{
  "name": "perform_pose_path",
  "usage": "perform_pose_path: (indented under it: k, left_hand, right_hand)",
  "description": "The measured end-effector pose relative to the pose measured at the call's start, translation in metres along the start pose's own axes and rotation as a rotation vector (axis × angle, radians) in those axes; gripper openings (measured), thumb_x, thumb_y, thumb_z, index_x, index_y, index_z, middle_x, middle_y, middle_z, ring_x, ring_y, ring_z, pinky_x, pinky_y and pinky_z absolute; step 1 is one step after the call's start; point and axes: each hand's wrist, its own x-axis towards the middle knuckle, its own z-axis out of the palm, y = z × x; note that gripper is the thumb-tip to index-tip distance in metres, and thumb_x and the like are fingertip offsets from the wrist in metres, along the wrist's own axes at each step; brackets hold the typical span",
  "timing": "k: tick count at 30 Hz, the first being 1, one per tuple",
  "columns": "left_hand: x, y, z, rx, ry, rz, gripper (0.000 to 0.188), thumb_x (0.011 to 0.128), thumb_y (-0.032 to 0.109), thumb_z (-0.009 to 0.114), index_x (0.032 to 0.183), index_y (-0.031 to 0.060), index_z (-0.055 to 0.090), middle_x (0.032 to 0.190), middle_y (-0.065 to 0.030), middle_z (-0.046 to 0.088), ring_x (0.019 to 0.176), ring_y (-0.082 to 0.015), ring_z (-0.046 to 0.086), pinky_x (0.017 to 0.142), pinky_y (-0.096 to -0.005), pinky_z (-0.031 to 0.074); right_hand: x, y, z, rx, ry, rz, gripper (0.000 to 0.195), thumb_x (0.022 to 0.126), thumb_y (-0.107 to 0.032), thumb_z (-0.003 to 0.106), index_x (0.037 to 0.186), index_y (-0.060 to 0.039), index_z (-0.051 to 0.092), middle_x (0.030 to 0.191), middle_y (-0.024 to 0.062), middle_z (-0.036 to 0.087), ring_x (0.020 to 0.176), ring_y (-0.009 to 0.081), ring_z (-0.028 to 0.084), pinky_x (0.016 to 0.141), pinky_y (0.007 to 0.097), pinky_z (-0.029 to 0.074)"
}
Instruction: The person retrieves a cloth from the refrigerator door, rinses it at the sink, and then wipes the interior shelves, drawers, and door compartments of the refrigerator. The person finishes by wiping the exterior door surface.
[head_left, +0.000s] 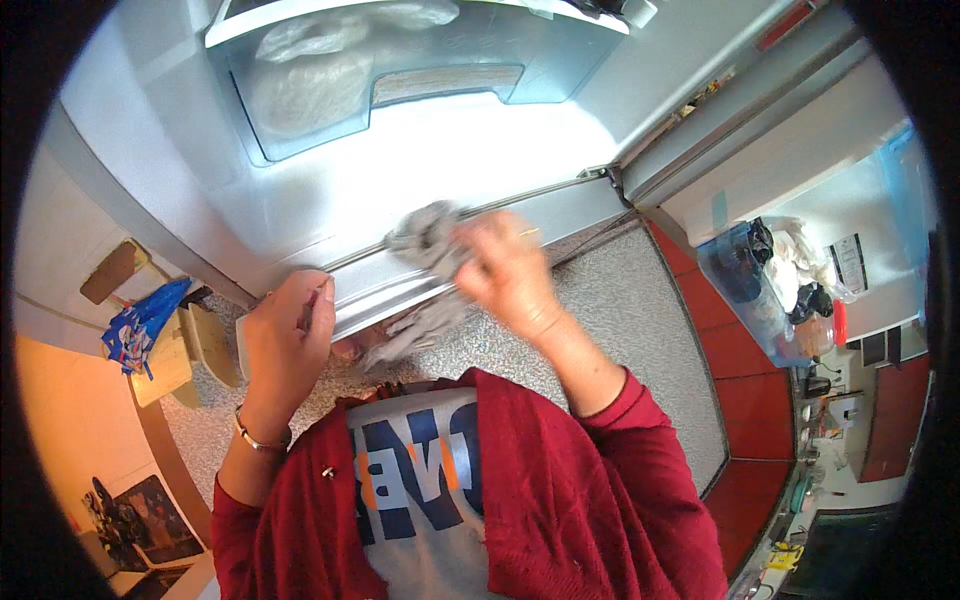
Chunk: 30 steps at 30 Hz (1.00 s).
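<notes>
Bunched in my right hand is a grey cloth, pressed at the front ledge of an open refrigerator. Motion blurs that hand, and part of the cloth hangs past the ledge over the floor. My left hand is curled at the ledge's left end; its fingertips are hidden, so whether it grips the edge is unclear. A metal seal strip runs along the ledge between both hands. Above the brightly lit refrigerator floor is a translucent drawer with whitish bags inside.
The refrigerator door stands open at right, its clear bin holding plastic bags. Red cabinets line the right side. At left, a blue plastic bag lies on a wooden stool. Speckled flooring spreads below.
</notes>
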Motion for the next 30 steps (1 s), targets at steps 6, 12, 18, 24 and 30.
perform_pose_path:
  k: [6,12,18,24,30]
  left_hand:
    - [0.003,0.008,-0.001,-0.021,0.007,0.014,0.007,0.088,0.010,0.061,0.092,0.0040,0.063,0.062,-0.0087,0.051,0.052,-0.0108,0.046,0.051,-0.0264,0.040]
    - [0.004,0.012,0.002,0.051,0.006,0.045,0.008,0.082,0.007,0.064,0.089,0.0038,0.062,0.072,-0.0138,0.062,0.061,-0.0296,0.061,0.056,-0.0344,0.047]
    - [0.005,0.004,0.003,0.168,0.079,0.181,0.019,0.079,0.004,0.064,0.098,0.0041,0.060,0.089,-0.0143,0.064,0.081,-0.0327,0.061,0.072,-0.0389,0.046]
    - [0.021,0.023,0.018,0.436,0.140,0.301,0.046,0.075,0.008,0.067,0.119,0.0066,0.053,0.124,-0.0152,0.053,0.117,-0.0348,0.046,0.099,-0.0458,0.032]
    - [0.013,0.020,0.018,0.545,0.101,0.307,0.052,0.073,0.012,0.071,0.121,0.0059,0.053,0.129,-0.0132,0.050,0.123,-0.0324,0.044,0.100,-0.0447,0.030]
  right_hand:
    - [-0.012,0.097,-0.036,-0.305,0.244,0.431,0.026,0.077,-0.010,0.060,0.102,-0.0032,0.061,0.089,0.0191,0.060,0.078,0.0358,0.061,0.070,0.0450,0.050]
    - [-0.001,0.006,0.007,-0.029,0.126,0.171,0.024,0.076,-0.012,0.062,0.097,-0.0020,0.059,0.085,0.0174,0.059,0.076,0.0369,0.060,0.067,0.0457,0.050]
    - [0.042,-0.046,-0.001,0.397,0.160,0.094,0.032,0.073,-0.007,0.063,0.104,-0.0010,0.060,0.093,0.0183,0.059,0.088,0.0361,0.059,0.077,0.0402,0.050]
    - [0.102,-0.040,0.029,0.254,0.231,-0.358,0.029,0.070,-0.006,0.062,0.098,-0.0033,0.062,0.103,0.0149,0.056,0.096,0.0375,0.053,0.085,0.0442,0.045]
    - [0.101,0.044,-0.001,-0.133,0.102,-0.107,0.014,0.071,-0.002,0.060,0.084,-0.0043,0.065,0.093,0.0143,0.062,0.093,0.0336,0.057,0.086,0.0422,0.047]
